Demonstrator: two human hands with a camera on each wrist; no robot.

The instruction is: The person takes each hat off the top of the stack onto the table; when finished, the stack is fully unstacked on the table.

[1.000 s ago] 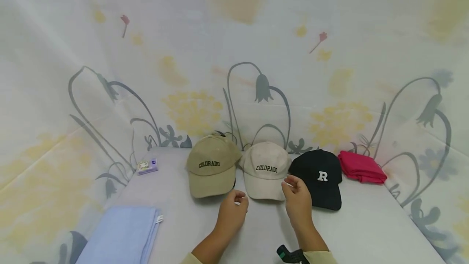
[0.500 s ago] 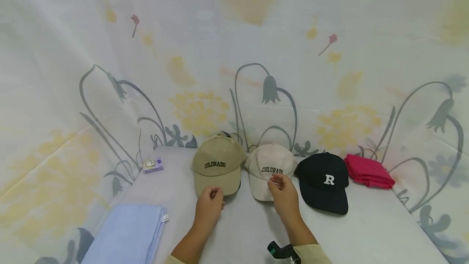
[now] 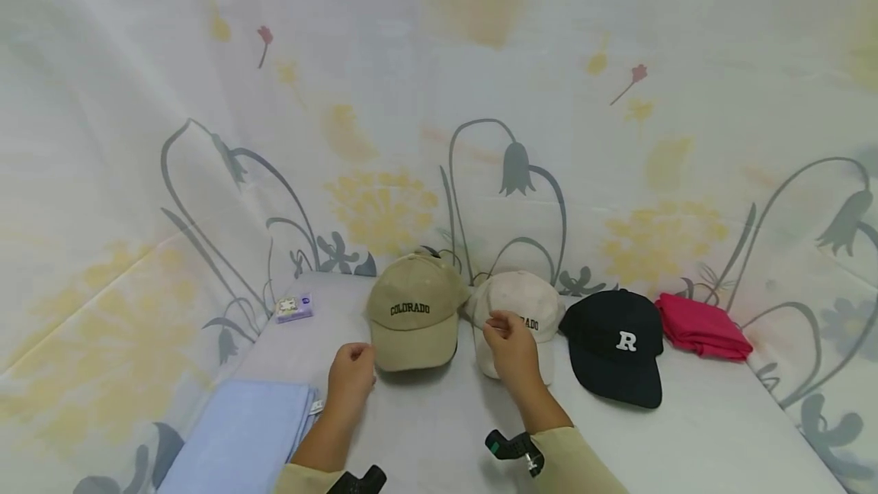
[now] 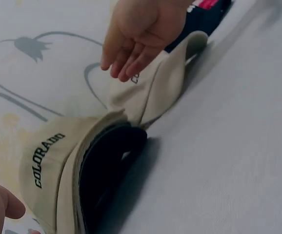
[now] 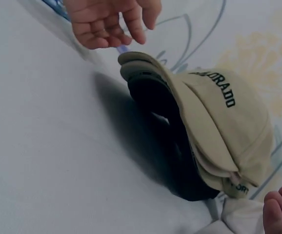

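Left hand (image 3: 351, 372) low over bench (image 3: 439, 433), fingers loosely curled, pinching nothing; tan COLORADO cap (image 3: 414, 313) just beyond its fingertips, brim toward it. Right hand (image 3: 511, 348) hovers over cream COLORADO cap (image 3: 521, 303), fingers relaxed, slightly bent, gripping nothing; contact with the crown cannot be told. Risk: the two caps sit touching, so dragging one may pull its neighbour askew. Risk: tan cap appears stacked over darker one (image 5: 160, 102), so brim-only grab may split the stack. Black R cap (image 3: 617, 341) close beside right hand, could get nudged.
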